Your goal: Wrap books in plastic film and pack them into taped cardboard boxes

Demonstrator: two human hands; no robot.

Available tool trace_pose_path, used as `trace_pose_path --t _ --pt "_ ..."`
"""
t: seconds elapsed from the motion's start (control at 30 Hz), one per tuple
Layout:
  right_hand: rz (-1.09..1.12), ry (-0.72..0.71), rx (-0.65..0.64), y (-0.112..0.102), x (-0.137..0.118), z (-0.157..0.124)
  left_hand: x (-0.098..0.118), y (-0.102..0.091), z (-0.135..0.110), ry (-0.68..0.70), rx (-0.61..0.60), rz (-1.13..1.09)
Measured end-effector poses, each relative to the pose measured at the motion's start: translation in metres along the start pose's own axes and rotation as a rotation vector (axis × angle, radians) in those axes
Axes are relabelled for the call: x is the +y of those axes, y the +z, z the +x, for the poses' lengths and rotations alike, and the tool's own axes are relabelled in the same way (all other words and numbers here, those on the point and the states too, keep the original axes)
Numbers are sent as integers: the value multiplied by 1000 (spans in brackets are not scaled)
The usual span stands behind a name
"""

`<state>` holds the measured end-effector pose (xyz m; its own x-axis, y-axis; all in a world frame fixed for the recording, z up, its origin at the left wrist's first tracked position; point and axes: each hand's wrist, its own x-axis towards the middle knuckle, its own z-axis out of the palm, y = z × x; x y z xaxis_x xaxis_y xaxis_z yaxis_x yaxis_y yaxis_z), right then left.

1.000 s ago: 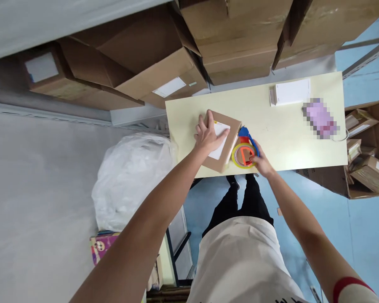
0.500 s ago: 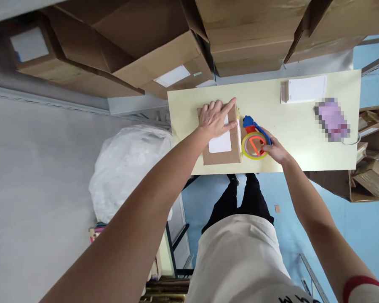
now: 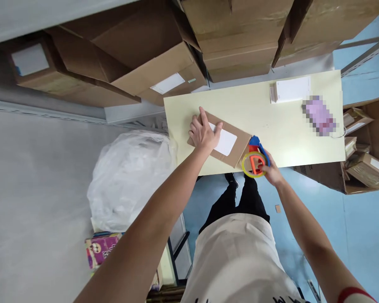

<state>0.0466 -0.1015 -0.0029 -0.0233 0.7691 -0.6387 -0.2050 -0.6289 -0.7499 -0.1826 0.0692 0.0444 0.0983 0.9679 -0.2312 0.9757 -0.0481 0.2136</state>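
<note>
A flat brown cardboard box [image 3: 236, 127] with a white label [image 3: 226, 141] lies at an angle on the pale table. My left hand [image 3: 204, 134] rests on its left end, with thumb and index finger spread and the other fingers at the edge. My right hand [image 3: 270, 169] is closed around a blue and orange tape dispenser [image 3: 254, 142]. The yellowish tape roll [image 3: 244, 165] sits in the dispenser, beside the box's lower right corner. Whether tape is stuck to the box there, I cannot tell.
The table [image 3: 284, 139] also bears a white box [image 3: 293, 89] and a blurred purple item [image 3: 319, 115]. Large cartons [image 3: 240, 46] line the back. An open carton [image 3: 377, 126] with small boxes stands at right, a bulging white plastic bag [image 3: 129, 176] at left.
The box has turned clockwise, its right end swinging towards me. My left hand has shifted to its left end. The tape dispenser in my right hand has come slightly nearer my body.
</note>
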Motion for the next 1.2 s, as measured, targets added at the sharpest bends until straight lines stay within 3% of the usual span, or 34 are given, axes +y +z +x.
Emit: trace_pose_path --t 0.07,0.2,0.33,0.5,0.63,0.73,0.83,0.9,0.97,1.07,1.2 --pt "12 -4 -29 -8 -33 32 3 -2 -6 60 -10 23" --pt "-100 122 -155 -21 -91 87 19 -8 0 355 -110 37" --pt "-251 58 -184 -21 -108 111 33 -9 10 357 -114 0" --pt "-357 -10 -248 -30 -90 84 34 -8 10 305 -125 -6" --pt "-545 70 -338 -62 -75 49 34 -9 10 289 -150 -16" --pt "-722 47 -442 -79 -78 51 34 -9 11 291 -155 -27" --pt "-961 -24 -570 -65 -91 79 34 -8 12 298 -143 -26" --pt "-1076 -76 -734 -42 -99 96 33 -8 11 302 -132 -35" --pt "-1142 -104 -804 -20 -105 102 33 -7 11 315 -125 -55" --pt "-1199 -134 -765 -10 -120 87 30 -7 14 334 -122 -102" --pt "-1138 -141 -668 -31 -157 48 18 -10 19 344 -136 -262"
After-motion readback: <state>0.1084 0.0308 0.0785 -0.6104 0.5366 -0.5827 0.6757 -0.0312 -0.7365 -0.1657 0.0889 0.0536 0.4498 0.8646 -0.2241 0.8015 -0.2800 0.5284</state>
